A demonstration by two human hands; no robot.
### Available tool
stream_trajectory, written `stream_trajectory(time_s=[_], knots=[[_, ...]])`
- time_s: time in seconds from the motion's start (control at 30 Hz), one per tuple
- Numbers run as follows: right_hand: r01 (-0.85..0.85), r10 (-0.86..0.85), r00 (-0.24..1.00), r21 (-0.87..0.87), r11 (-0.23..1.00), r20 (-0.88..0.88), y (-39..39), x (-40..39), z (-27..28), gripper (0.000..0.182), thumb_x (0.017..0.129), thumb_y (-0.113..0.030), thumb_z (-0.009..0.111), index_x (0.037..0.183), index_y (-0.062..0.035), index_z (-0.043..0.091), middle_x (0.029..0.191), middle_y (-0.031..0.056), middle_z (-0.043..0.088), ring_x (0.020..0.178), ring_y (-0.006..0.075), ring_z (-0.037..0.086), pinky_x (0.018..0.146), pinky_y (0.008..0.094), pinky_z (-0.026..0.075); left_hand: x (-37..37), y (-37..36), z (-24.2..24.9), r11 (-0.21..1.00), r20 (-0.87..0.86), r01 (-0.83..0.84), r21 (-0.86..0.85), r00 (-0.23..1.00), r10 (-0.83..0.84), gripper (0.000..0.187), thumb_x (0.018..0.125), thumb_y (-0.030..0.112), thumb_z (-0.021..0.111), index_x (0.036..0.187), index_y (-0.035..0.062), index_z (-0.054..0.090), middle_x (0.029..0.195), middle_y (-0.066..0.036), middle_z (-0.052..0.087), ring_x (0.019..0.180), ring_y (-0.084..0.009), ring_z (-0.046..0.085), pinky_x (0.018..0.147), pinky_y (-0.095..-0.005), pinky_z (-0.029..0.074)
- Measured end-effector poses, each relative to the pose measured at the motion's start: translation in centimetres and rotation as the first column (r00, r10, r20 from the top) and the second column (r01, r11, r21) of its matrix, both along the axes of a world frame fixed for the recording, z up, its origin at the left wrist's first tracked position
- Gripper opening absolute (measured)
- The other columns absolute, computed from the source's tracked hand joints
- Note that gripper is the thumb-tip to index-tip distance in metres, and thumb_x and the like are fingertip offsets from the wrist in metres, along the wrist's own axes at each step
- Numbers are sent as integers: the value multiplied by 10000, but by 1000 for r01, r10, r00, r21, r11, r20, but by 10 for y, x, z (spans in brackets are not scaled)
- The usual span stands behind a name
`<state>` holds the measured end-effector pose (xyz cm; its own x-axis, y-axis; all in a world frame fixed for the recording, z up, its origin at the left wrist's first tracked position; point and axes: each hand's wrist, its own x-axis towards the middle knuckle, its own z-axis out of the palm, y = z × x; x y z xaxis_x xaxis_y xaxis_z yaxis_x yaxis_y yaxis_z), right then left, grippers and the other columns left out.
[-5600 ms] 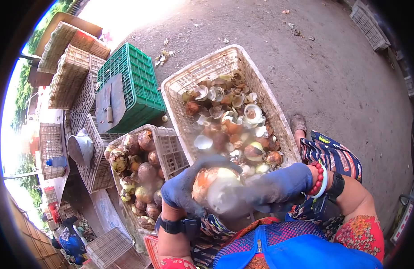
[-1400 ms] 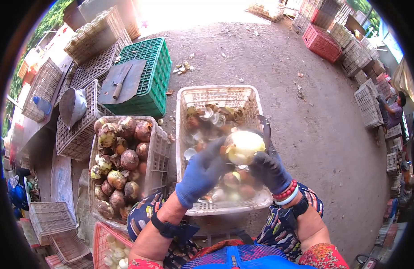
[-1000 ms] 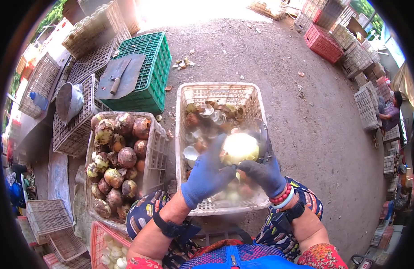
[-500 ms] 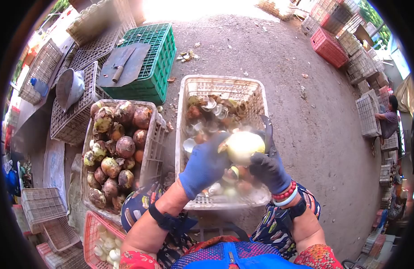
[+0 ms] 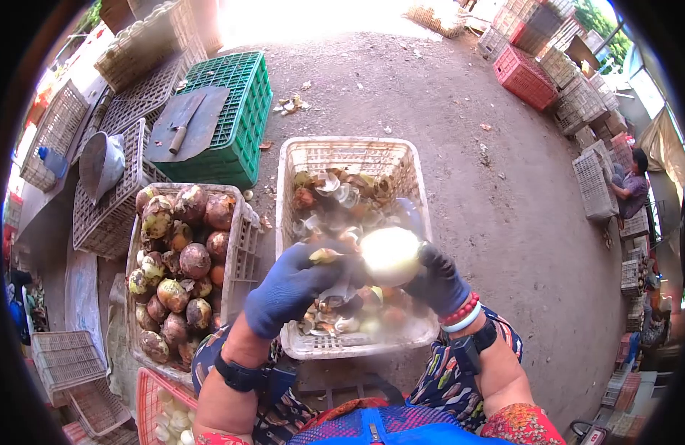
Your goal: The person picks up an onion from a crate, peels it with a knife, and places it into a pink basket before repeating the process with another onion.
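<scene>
A pale peeled onion (image 5: 391, 256) is in my right hand (image 5: 440, 280), its gloved fingers closed against the onion's right side. A bluish blur above that hand sits where the curved knife blade showed before. My left hand (image 5: 292, 288), in a blue glove, is just left of the onion and pinches a strip of onion skin (image 5: 325, 254). Both hands are over a white plastic crate (image 5: 357, 348) holding loose skins (image 5: 342, 191) and onion scraps.
Left of me stands a crate of unpeeled onions (image 5: 176, 278), with a pink crate (image 5: 151, 393) of peeled ones nearer. A green crate (image 5: 242, 119) carries a board and a knife (image 5: 181, 133). Far right, a person (image 5: 633, 189) sits by stacked crates.
My left hand has come away from the onion to the left, drawing off skin. The onion stays with my right hand, and more of its white surface shows. The view has shifted slightly.
</scene>
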<state>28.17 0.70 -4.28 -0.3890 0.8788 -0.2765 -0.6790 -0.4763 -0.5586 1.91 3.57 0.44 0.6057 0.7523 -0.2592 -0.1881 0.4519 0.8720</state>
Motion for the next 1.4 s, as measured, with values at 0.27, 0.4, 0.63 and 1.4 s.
stream_trajectory(time_s=[0.27,0.4,0.63,1.4], knots=[[47,-114,911,-174,984,-397,-19,-25,-14,915,824,-715,621,1451,-75,438,1351,173,564,1173,339,593,988,485,506,0,5,-1,800,-134,-148,581,952,274,210,824,117,727,946,9,595,980,-117,689,948,-223,673,880,-359,532],[61,-82,974,106,992,210,-8,-7,-18,833,889,-666,560,1429,-42,445,1345,177,565,1184,338,583,948,488,521,6,11,-30,712,-623,135,690,612,488,786,837,361,744,1436,-30,420,1349,-233,546,1268,-311,551,1060,-387,429],[47,-47,999,4,999,6,0,-22,-1,677,887,-457,716,1374,-46,488,1222,104,628,1093,211,607,902,335,486,20,2,-8,996,-36,73,44,997,-72,785,853,294,740,1492,18,376,1384,-102,527,1239,-189,514,998,-315,445],[1,-33,963,119,993,268,4,-11,6,644,955,-371,644,1419,9,411,1321,132,561,1210,216,549,1097,389,397,26,3,-25,968,19,-251,-17,968,251,383,853,59,645,1215,20,525,1103,-101,632,974,-179,643,822,-315,549]])
